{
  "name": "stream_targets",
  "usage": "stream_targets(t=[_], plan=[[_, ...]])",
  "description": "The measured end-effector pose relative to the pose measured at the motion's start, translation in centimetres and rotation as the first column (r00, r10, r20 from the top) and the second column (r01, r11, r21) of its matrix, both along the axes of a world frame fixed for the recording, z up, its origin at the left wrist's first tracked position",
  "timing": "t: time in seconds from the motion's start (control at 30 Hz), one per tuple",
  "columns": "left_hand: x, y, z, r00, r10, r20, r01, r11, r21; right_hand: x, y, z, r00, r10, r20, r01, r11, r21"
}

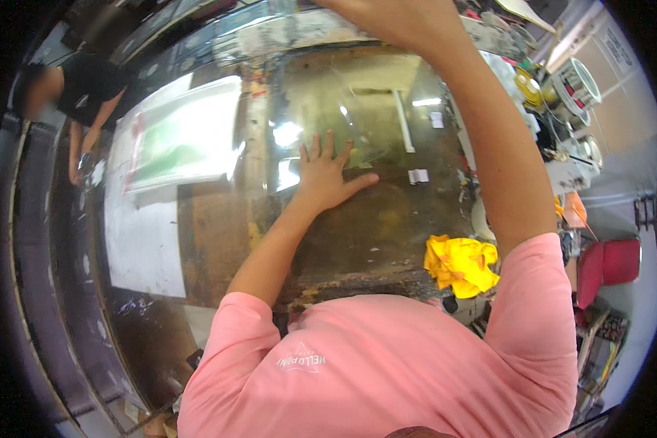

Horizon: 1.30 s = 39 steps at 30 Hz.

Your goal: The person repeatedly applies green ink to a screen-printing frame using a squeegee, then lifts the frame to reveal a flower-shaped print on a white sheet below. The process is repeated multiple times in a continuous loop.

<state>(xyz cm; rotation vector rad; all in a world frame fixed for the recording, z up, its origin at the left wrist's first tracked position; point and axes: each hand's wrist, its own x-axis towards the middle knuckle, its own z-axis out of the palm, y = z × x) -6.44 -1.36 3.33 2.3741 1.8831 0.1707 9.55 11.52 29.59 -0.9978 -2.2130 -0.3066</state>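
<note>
My left hand (328, 175) lies flat with fingers spread on a glossy, transparent-looking surface (387, 208) on the worktable, which mirrors bright lights. My right arm reaches up over the far side of the table; of my right hand (376, 13) only part shows at the upper edge, its fingers cut off, so what it touches is hidden. A thin white strip (404, 120) and two small white pieces, one a tab (418, 176), are right of my left hand. A crumpled yellow cloth (460, 264) rests at the table's near right corner.
Left of the glossy area lie a shiny clear-covered sheet with green on it (186, 139) and a white sheet (144, 248). Another person (87, 91) stands at the far left. White buckets (573, 84) and clutter crowd the right, with a red chair (609, 266) beyond.
</note>
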Motion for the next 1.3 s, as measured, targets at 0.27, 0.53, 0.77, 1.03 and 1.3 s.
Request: stream_targets(t=[0.27,0.53,0.77,1.03,1.3], plan=[[8.0,2.8,-2.6,0.981,-0.155,0.116,0.145,0.986,0.087,0.4,3.2,-0.9,1.0,-0.011,0.012,0.01,0.996,0.088],[8.0,4.4,-3.9,0.974,-0.184,0.132,0.166,0.977,0.134,0.2,6.1,-1.1,0.998,0.054,-0.013,-0.053,0.996,0.072],[7.7,4.3,-3.9,0.966,-0.2,0.165,0.182,0.976,0.123,-0.4,5.3,-0.6,1.0,-0.023,-0.003,0.023,0.993,0.118],[2.6,3.2,3.6,0.687,0.175,0.705,-0.321,0.944,0.079,-0.3,2.3,-1.8,0.999,-0.006,-0.043,0.006,1.0,0.011],[-7.1,-5.0,7.6,0.455,0.293,0.841,-0.372,0.921,-0.12,2.8,-7.0,-10.8,0.929,0.192,0.317,-0.072,0.933,-0.354]])
